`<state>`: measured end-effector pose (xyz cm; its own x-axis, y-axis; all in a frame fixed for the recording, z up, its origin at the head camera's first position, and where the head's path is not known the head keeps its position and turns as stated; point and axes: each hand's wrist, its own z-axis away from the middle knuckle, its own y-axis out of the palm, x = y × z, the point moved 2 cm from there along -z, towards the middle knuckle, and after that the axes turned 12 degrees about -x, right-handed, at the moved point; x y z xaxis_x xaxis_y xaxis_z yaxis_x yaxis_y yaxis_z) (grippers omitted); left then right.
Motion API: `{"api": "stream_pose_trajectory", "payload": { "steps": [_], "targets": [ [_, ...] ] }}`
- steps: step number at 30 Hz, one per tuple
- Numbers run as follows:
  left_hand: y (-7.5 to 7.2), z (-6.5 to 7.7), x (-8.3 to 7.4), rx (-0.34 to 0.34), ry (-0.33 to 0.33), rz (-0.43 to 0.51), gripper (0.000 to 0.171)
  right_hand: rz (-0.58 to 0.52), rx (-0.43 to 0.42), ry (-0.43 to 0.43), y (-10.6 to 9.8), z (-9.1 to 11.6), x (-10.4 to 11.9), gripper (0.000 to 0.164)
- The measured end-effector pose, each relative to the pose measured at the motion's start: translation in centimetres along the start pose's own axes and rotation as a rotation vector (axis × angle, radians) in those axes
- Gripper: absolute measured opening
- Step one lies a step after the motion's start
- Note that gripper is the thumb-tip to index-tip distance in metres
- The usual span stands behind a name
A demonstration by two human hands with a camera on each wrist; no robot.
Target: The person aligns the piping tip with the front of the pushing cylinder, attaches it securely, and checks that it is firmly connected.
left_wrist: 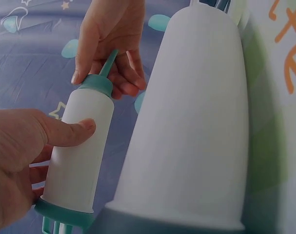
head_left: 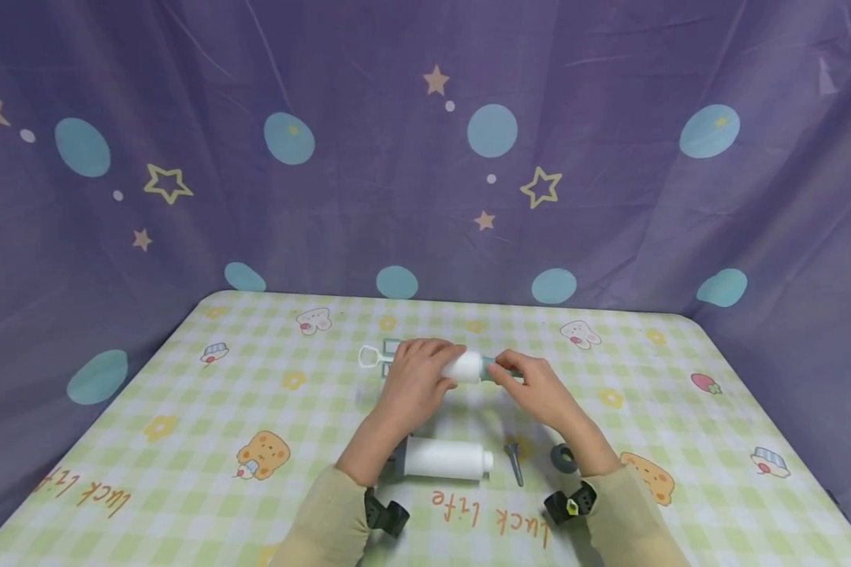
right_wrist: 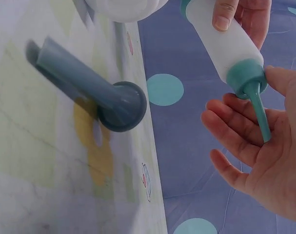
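A small white syringe-like stuffer tube [head_left: 463, 367] is held level above the table in the head view. My left hand [head_left: 414, 378] grips its white barrel, thumb along the side in the left wrist view. A looped white plunger handle [head_left: 369, 357] sticks out past that hand. At the other end sits a teal screw collar [left_wrist: 96, 84] with a thin teal nozzle [right_wrist: 259, 109] pointing through it. My right hand [head_left: 535, 386] pinches the collar between thumb and fingers, with the nozzle reaching over the palm.
Nearer me on the checked tablecloth [head_left: 206, 441] lies a larger white stuffer barrel [head_left: 445, 458] with a dark base. To its right are a grey-blue funnel-shaped nozzle [head_left: 514, 463] and a dark ring [head_left: 563, 457]. A purple curtain [head_left: 397, 197] hangs behind the table.
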<state>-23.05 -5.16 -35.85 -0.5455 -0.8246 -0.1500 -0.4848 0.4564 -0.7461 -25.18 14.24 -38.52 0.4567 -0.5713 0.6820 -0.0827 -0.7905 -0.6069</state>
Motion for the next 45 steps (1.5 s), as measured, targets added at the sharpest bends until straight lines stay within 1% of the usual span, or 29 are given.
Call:
{"api": "stream_pose_trajectory", "payload": {
  "steps": [4,9,12,14,17,21,24,27,31,34,36,40,45],
  "targets": [
    [-0.02,-0.04,-0.05,0.004,0.010,0.003,0.047,0.031,-0.011,0.006,-0.03,-0.20,0.06,0.033],
    [0.03,-0.02,-0.15,0.015,0.014,0.003,0.047,0.071,-0.012,0.000,0.15,-0.29,0.02,0.045],
    [0.12,-0.01,-0.20,0.023,0.013,-0.001,0.047,0.078,-0.015,0.001,0.26,-0.23,-0.13,0.048],
    [0.10,-0.01,-0.22,0.021,0.016,-0.003,0.047,0.076,-0.017,0.008,0.28,-0.18,-0.19,0.048],
    [0.07,-0.04,-0.20,0.023,0.018,-0.009,0.047,0.064,-0.027,0.022,0.21,-0.10,-0.10,0.043],
    [-0.02,-0.04,-0.17,0.028,0.014,-0.013,0.047,0.032,-0.052,0.021,0.08,-0.05,0.14,0.033],
    [-0.11,-0.06,-0.11,0.030,0.007,-0.018,0.046,-0.008,-0.069,-0.007,0.00,-0.02,0.29,0.033],
    [-0.21,-0.11,-0.04,0.028,0.002,-0.022,0.047,-0.067,-0.085,-0.050,-0.09,0.02,0.43,0.039],
    [-0.29,-0.14,0.06,0.027,-0.005,-0.016,0.047,-0.120,-0.108,-0.155,-0.07,-0.03,0.46,0.048],
    [-0.35,-0.16,0.07,0.024,-0.007,-0.007,0.047,-0.120,-0.127,-0.239,-0.04,-0.10,0.46,0.049],
    [-0.40,-0.17,0.06,0.019,-0.007,-0.001,0.047,-0.113,-0.141,-0.273,-0.06,-0.14,0.46,0.047],
    [-0.41,-0.23,0.10,0.009,-0.006,0.001,0.047,-0.101,-0.167,-0.301,-0.13,-0.25,0.54,0.042],
    [-0.44,-0.26,0.15,0.005,-0.009,0.008,0.047,-0.096,-0.177,-0.294,-0.25,-0.25,0.62,0.036]
  ]
}}
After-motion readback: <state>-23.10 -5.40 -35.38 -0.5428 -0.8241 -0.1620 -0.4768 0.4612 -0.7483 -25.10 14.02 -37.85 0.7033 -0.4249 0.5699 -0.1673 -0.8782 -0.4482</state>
